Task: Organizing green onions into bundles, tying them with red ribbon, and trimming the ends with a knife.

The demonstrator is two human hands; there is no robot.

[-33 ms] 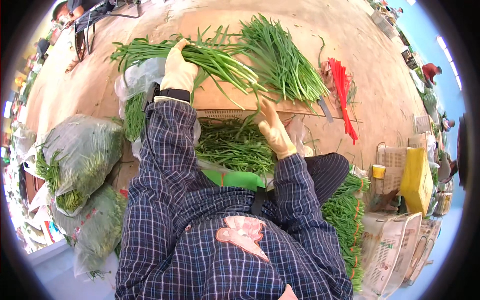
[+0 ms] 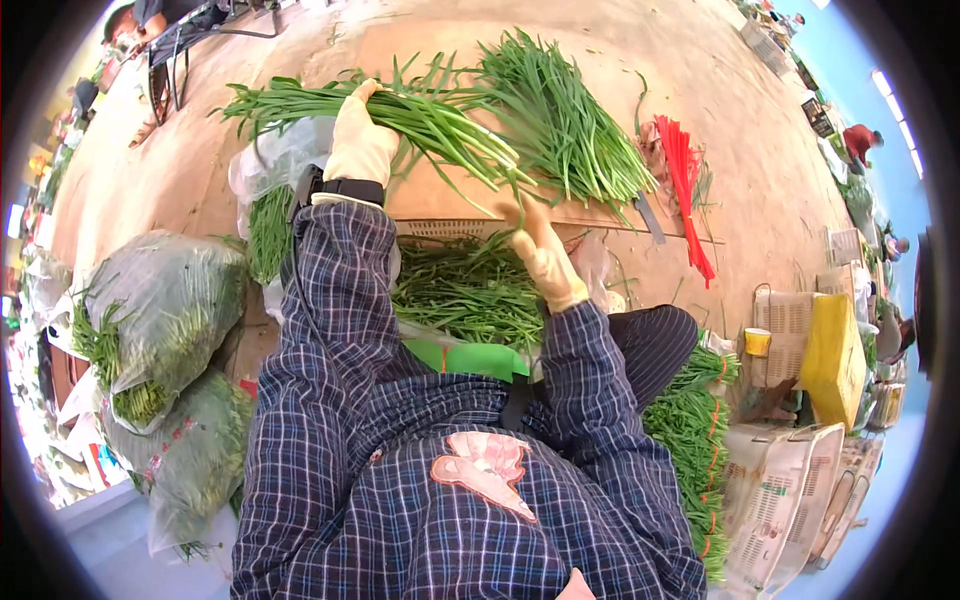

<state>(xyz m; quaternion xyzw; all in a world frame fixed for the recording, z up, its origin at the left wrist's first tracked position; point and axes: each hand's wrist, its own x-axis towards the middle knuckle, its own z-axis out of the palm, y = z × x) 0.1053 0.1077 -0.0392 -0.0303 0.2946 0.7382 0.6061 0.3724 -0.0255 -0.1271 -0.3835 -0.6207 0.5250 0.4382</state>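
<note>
My left hand (image 2: 361, 145), in a cream glove, is closed around a bunch of garlic chives (image 2: 450, 127), with leaf tips to the left and pale stem ends to the right. Just below those ends is my right hand (image 2: 548, 262), also gloved, its fingers apart and slightly blurred, beside a thin drooping leaf. A larger pile of chives (image 2: 575, 135) lies on the brown board (image 2: 440, 198) to the right. Loose chives (image 2: 465, 295) fill a space between the board and my lap.
Red ties (image 2: 682, 170) and a flat metal strip (image 2: 650, 218) lie right of the pile. Plastic bags of greens (image 2: 165, 300) stand at left. Tied chive bundles (image 2: 690, 440) are by my right side, near crates (image 2: 780, 490) and a yellow box (image 2: 832, 350). A person (image 2: 150, 20) sits far left.
My right hand has moved slightly left and up toward the stem ends. My left hand keeps its hold on the chives, almost unmoved.
</note>
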